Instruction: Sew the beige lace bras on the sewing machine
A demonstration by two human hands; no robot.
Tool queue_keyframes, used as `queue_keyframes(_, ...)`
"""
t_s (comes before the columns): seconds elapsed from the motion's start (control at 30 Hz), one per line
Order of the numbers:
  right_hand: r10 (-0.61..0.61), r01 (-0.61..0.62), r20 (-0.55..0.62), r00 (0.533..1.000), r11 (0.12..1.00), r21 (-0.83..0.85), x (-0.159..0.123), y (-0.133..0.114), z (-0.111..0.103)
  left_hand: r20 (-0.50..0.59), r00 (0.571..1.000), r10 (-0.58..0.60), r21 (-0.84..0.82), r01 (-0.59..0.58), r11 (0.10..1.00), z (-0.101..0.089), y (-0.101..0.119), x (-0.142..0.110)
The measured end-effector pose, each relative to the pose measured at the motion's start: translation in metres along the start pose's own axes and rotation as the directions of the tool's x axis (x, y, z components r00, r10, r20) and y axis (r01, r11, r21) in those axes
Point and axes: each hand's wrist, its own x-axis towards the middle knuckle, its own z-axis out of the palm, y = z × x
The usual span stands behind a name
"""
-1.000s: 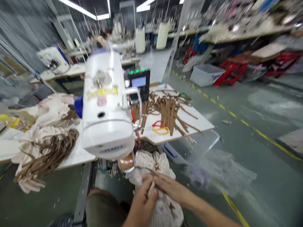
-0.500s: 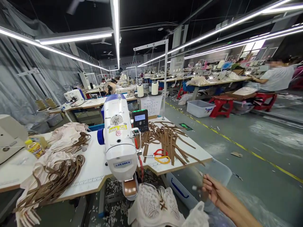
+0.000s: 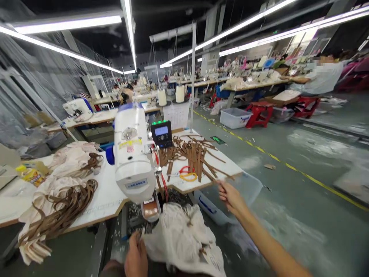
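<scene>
Cream lace bras with small brown bows lie in front of me, below the sewing machine. At their left edge my left hand is closed on the cream fabric. My right hand is at the front right edge of the table, fingers curled and pinched. Blur hides whether anything small is between them. The ends of brown straps lie just beyond those fingertips. Scissors with red and yellow handles rest on the table near the straps.
More cream bras with brown straps are heaped on the left table. A clear plastic bin stands below the right table edge. A control panel and thread cones are behind the machine. Another person sits far right.
My right hand has moved left and up toward the brown straps. My left hand has come into view on the bra fabric. The whole view has shifted.
</scene>
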Motion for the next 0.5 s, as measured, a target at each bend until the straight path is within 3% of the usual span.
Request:
queue_keyframes(0.07,0.078,-0.059,0.144,0.986,0.989,-0.132,-0.026,0.02,0.02,-0.034,0.984,0.175,0.081,-0.172,0.982,0.0,0.011,-0.003)
queue_keyframes(0.13,0.159,-0.092,0.261,0.952,0.964,-0.251,-0.054,0.036,0.039,0.039,0.941,0.337,0.009,-0.338,0.941,-0.005,0.029,-0.006)
queue_keyframes(0.17,0.156,-0.027,0.352,0.923,0.938,-0.346,-0.068,0.042,0.048,0.089,0.926,0.368,-0.032,-0.367,0.93,-0.01,0.04,-0.007)
queue_keyframes(0.2,0.112,0.119,0.459,0.881,0.887,-0.446,-0.081,0.045,0.055,0.133,0.894,0.428,-0.124,-0.413,0.902,-0.015,0.053,-0.008)
queue_keyframes(0.3,0.036,0.531,0.731,0.682,0.663,-0.528,-0.108,0.045,0.072,0.258,0.815,0.519,-0.283,-0.45,0.847,-0.034,0.087,-0.014)
queue_keyframes(0.4,0.067,0.65,0.821,0.567,0.576,-0.496,-0.12,0.045,0.076,0.382,0.743,0.55,-0.285,-0.471,0.835,-0.046,0.107,-0.019)
queue_keyframes(0.5,0.137,0.682,0.846,0.515,0.533,-0.501,-0.121,0.044,0.076,0.441,0.714,0.544,-0.262,-0.477,0.839,-0.045,0.11,-0.02)
